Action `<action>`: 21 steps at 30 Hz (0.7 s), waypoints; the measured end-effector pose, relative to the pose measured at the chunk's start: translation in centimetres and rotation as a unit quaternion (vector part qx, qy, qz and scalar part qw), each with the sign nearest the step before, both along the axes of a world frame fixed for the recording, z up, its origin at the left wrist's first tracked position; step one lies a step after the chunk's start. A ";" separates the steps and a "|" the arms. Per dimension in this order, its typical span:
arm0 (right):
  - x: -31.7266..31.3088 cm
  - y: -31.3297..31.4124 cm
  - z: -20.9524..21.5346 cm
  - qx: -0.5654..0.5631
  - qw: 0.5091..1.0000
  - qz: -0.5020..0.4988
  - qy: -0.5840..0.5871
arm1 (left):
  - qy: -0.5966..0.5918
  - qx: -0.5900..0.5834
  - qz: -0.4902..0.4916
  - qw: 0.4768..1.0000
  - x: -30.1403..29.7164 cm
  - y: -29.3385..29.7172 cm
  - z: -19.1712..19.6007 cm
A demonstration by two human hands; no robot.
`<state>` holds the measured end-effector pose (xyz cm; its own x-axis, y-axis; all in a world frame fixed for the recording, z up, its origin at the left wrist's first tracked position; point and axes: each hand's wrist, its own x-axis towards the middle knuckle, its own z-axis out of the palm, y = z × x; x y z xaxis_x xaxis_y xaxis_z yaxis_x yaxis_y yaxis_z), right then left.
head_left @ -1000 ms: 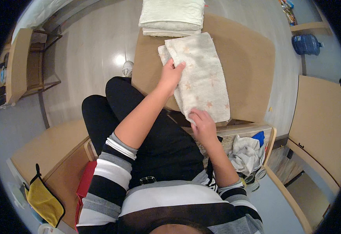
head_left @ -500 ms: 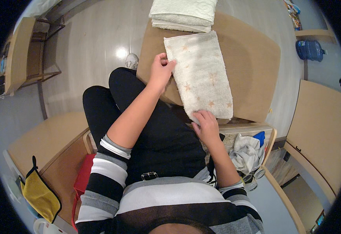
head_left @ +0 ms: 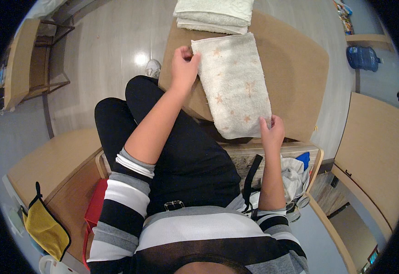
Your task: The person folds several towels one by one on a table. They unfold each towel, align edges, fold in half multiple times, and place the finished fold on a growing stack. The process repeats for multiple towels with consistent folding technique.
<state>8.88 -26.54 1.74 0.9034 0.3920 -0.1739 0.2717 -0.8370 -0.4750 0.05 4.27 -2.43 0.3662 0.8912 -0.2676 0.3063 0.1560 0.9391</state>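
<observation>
A white towel with tan stars (head_left: 231, 86) lies folded over the brown table (head_left: 295, 73), its near end reaching the table's edge. My left hand (head_left: 185, 68) pinches the towel's left edge near its upper corner, thumb on top and fingers curled beneath. At the lower right corner, my right hand (head_left: 272, 131) grips the towel's edge between thumb and fingers. Just beyond the towel's far end sits a stack of folded white towels (head_left: 213, 16), partly cut off by the top of the view.
A drawer or shelf at my right holds a crumpled grey-white cloth (head_left: 288, 176) and glasses. A yellow cloth (head_left: 48, 228) hangs at the lower left, near a red bag (head_left: 96, 201). A blue water jug (head_left: 362, 59) stands far right. My legs are left of the table.
My left hand has slid up along the towel's left edge toward the far corner. My right hand has moved right and up, from the near edge to the lower right corner.
</observation>
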 end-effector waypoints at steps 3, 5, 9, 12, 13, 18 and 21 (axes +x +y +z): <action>1.4 -0.8 -0.3 0.030 0.998 -0.004 0.061 | 0.008 0.134 -0.071 0.988 0.8 1.6 0.3; 2.2 -1.2 -0.4 0.096 0.984 -0.031 0.144 | 0.134 0.189 -0.161 0.959 1.0 2.9 0.7; 4.0 -1.6 0.1 0.234 0.934 -0.034 0.268 | 0.210 0.144 -0.259 0.932 1.2 4.9 1.8; 5.8 -1.3 0.9 0.227 0.954 0.030 0.196 | 0.192 0.093 -0.254 0.943 0.2 4.8 2.8; 6.7 -1.1 1.4 0.198 0.962 0.019 0.187 | 0.189 0.069 -0.247 0.948 -0.6 4.5 3.1; 10.8 1.4 3.0 0.160 0.987 0.018 0.001 | 0.128 -0.087 -0.204 0.967 -4.4 2.2 4.0; 12.0 3.3 2.1 0.143 0.981 0.015 -0.127 | 0.154 -0.102 -0.201 0.962 -5.5 1.5 4.1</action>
<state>20.92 -23.24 3.88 0.8902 0.4199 0.1764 0.4350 -0.6690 -0.6027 -5.42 5.80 1.71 0.5460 0.6120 -0.5721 0.6389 0.1375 0.7569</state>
